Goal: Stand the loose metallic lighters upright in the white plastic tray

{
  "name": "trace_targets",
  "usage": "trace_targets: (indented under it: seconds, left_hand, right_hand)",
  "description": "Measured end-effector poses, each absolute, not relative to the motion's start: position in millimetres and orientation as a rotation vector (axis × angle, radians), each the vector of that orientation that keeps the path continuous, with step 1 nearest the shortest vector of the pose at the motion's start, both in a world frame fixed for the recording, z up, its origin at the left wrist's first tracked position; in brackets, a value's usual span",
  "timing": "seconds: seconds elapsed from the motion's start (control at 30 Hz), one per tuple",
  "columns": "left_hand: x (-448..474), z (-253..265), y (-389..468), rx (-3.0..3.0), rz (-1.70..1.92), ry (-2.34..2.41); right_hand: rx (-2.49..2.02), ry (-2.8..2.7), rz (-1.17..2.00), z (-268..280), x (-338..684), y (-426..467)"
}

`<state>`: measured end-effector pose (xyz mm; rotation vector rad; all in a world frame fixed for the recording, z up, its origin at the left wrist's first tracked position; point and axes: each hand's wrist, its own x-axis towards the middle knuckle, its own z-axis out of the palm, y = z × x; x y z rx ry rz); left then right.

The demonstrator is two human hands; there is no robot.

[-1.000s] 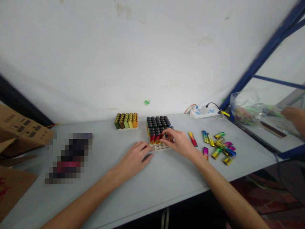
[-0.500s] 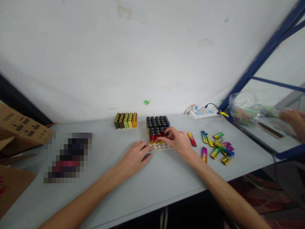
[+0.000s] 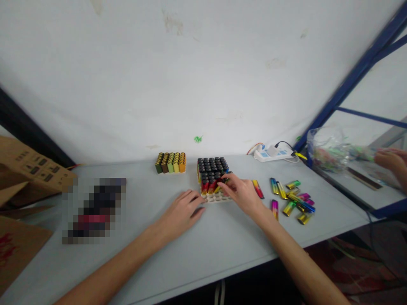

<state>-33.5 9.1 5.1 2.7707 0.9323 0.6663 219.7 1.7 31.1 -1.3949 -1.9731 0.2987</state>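
Observation:
A white tray [image 3: 219,197] with rows of holes lies on the table in front of me. Several black-topped lighters [image 3: 212,167] stand upright in its back and middle rows, those at the front with red and yellow bodies. My right hand [image 3: 243,190] is over the tray's right side, thumb and fingers pinched on a black-topped lighter [image 3: 226,178] that they partly hide. Flat on the table, my left hand [image 3: 186,207] has its fingers stretched out, the tips at the tray's front left corner.
Loose metallic-coloured lighters [image 3: 294,197] lie to the right, with a red and yellow one [image 3: 258,189] nearer the tray. A second block of gold-topped lighters [image 3: 171,163] stands back left. Also around are a power strip [image 3: 273,153], cardboard boxes [image 3: 28,165], a blurred-out item and another person's hand [image 3: 391,161].
The view has shifted slightly, moving everything a little right and down. My right hand stays pinched at the tray's right side. My left hand keeps its place by the tray corner.

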Motion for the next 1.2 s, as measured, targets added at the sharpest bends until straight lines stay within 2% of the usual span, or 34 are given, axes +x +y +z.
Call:
trace_targets:
  seconds: [0.13, 0.43, 0.67, 0.8, 0.9, 1.0, 1.2]
  left_hand:
    - [-34.5, 4.1, 10.3, 2.760, 0.675, 0.931]
    - [-38.4, -1.7, 15.5, 2.758, 0.715, 0.899]
    - [-39.9, -6.6, 18.8, 2.781, 0.729, 0.877]
    - [-41.3, -7.7, 20.2, 2.769, 0.744, 0.862]
    - [-41.2, -7.9, 21.1, 2.761, 0.767, 0.849]
    - [-39.3, -9.4, 21.9, 2.753, 0.810, 0.836]
    - [-36.6, -11.1, 22.0, 2.746, 0.848, 0.842]
  right_hand:
    - [-1.488, -2.100, 0.147, 32.9, 218.6, 5.8]
    - [-1.756, -2.353, 0.102, 72.8, 198.4, 16.0]
    - [-1.767, -2.210, 0.171, 72.0, 203.7, -5.0]
    - [-1.561, -2.048, 0.216, 69.8, 242.4, -31.0]
    - [-1.486, -2.044, 0.026, 58.0, 289.2, -60.8]
    - [-1.677, -2.010, -0.208, 34.4, 341.8, -94.3]
    - [-2.064, -1.919, -0.309, -4.9, 416.0, -123.5]
